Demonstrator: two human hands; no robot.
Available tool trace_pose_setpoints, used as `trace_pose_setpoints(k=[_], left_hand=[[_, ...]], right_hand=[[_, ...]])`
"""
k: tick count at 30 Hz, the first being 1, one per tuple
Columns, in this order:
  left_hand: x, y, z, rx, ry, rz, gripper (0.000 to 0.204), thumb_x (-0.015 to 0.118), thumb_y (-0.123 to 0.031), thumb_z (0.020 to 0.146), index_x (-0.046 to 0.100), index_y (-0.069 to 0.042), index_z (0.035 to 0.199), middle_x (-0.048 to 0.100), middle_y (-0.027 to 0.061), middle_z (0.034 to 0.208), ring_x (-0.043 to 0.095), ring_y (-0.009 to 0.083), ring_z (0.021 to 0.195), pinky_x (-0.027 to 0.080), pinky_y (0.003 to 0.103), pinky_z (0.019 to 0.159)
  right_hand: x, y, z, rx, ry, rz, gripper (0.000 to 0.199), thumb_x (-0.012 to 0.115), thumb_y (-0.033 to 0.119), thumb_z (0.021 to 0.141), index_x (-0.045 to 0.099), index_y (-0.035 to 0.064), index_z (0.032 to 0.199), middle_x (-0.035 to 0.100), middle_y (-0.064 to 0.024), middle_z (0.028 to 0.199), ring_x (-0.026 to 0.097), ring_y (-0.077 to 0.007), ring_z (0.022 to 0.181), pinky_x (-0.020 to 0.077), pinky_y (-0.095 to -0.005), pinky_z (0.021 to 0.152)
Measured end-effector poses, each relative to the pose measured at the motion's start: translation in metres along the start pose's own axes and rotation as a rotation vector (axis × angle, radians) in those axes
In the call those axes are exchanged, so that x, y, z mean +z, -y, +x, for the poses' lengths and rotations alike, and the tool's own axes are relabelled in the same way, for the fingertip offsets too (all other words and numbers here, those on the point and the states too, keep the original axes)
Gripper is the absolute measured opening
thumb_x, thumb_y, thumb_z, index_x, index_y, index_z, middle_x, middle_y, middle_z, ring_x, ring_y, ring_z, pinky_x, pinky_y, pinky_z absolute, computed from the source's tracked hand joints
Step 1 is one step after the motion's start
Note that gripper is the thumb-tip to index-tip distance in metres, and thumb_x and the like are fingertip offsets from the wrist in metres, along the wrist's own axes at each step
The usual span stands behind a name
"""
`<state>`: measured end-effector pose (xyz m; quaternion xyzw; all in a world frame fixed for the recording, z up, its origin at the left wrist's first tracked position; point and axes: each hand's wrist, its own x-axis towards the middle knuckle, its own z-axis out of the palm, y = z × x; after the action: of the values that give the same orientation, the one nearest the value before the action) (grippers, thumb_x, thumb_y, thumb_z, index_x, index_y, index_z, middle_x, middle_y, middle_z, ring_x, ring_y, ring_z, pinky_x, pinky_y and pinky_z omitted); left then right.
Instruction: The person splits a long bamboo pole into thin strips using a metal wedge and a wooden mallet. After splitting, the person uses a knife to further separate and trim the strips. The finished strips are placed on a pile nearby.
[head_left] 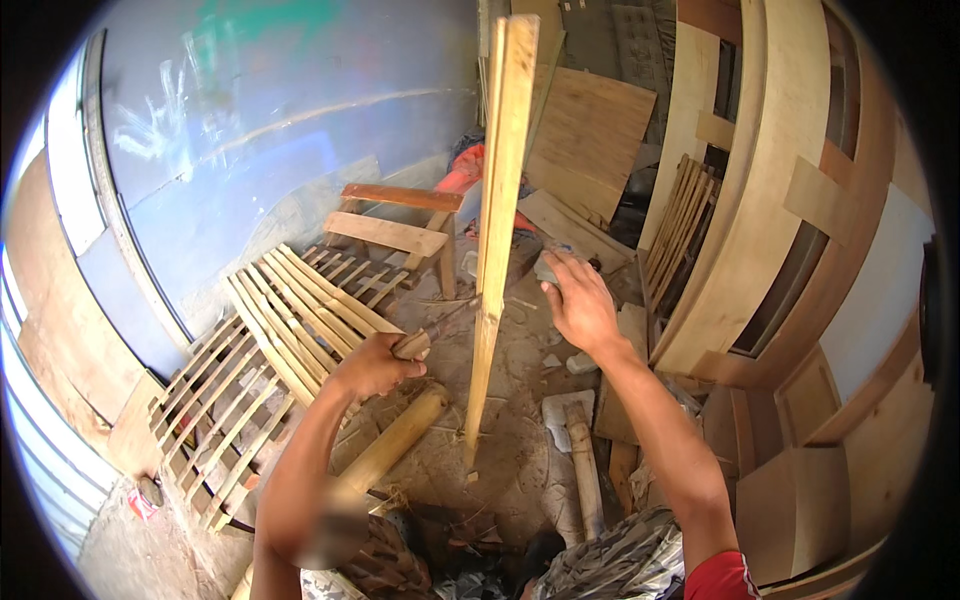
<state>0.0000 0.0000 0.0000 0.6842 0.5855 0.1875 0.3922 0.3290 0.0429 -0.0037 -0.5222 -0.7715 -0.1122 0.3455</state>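
A tall split length of bamboo [505, 150] stands nearly upright before me, slightly tilted, its lower end near the ground. My left hand [372, 368] is closed round the wooden handle of a knife [450, 322]. The dark blade reaches right and meets the bamboo at about mid-length, where the split shows. On the other side of the bamboo, my right hand [582, 305] is raised and apart from it. Its fingers curl over a grey stone [545, 268], partly hidden by the hand. Neither hand grips the bamboo itself.
Several split bamboo strips [300, 315] lie on a slatted wooden rack [215, 420] at left. A low wooden bench frame [390, 230] stands behind. A thick bamboo pole [400, 440] lies close to me; wooden panels [740, 200] lean at right. Rubble covers the ground.
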Motion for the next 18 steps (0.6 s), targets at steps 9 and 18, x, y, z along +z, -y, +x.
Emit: trace_pose_setpoints(k=[9, 18], left_hand=[[-0.021, 0.002, -0.023, -0.045, -0.022, 0.084, 0.047, 0.074, -0.044, 0.083, 0.068, -0.001, 0.102, 0.06, 0.0049, 0.065, 0.062, 0.0131, 0.061, 0.047, 0.031, 0.056], [-0.03, 0.032, -0.006, 0.152, -0.32, 0.579, 0.055, 0.073, -0.055, 0.075, 0.069, -0.003, 0.09, 0.064, 0.0179, 0.069, 0.065, 0.0375, 0.069, 0.052, 0.044, 0.068]], right_hand=[[0.044, 0.005, 0.011, -0.327, -0.053, -0.083, 0.028, 0.058, 0.023, 0.094, 0.061, 0.0089, 0.119, 0.058, -0.0106, 0.116, 0.051, -0.0308, 0.119, 0.0335, -0.0414, 0.112], [0.044, 0.041, 0.011, -0.43, -0.068, -0.005, 0.014, 0.064, 0.02, 0.088, 0.059, 0.0077, 0.086, 0.057, -0.0068, 0.083, 0.057, -0.0257, 0.085, 0.0427, -0.0384, 0.081]])
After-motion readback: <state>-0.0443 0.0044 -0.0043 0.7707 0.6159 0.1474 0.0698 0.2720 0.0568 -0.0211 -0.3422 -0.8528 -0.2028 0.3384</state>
